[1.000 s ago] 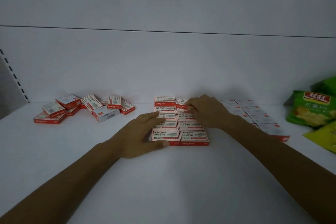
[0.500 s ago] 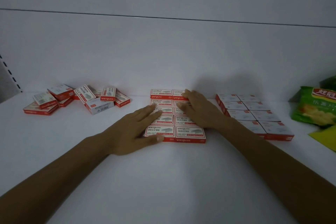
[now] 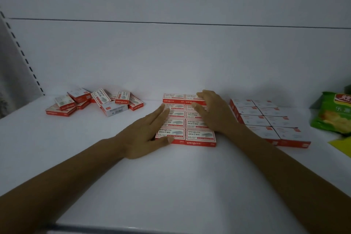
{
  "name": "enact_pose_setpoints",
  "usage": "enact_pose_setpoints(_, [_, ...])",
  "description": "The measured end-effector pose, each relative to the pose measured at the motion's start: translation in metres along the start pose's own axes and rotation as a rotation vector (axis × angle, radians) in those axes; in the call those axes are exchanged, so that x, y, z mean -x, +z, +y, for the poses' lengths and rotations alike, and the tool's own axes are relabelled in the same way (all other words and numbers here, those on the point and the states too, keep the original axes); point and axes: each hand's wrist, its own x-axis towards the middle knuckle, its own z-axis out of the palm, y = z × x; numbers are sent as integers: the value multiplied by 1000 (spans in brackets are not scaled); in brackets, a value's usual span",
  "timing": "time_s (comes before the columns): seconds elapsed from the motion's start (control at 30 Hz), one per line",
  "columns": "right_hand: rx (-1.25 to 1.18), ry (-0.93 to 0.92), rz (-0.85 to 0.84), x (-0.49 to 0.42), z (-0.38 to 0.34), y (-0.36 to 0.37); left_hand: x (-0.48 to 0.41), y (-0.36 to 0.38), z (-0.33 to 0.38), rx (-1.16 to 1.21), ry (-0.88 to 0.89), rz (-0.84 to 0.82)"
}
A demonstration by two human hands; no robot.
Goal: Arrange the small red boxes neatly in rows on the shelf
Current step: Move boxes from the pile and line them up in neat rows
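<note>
White shelf holds a two-wide block of boxes; left hand lies flat against its left edge, right hand flat on top, neither gripping. Unsorted loose boxes lie well to the left, nearer the left hand.

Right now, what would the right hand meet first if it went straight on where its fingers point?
Likely the back wall: the right hand lies flat on the middle block of boxes, fingers aimed past its rear row. Depth unclear.
</note>
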Motion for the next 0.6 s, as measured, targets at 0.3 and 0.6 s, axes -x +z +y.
enact_pose_setpoints(0.3, [-68, -143, 149, 12, -17, -14, 10, -5, 7, 45, -32, 158])
enact_pose_setpoints(0.6, [17, -346, 151, 25, -36, -6, 11, -6, 13, 92, -24, 240])
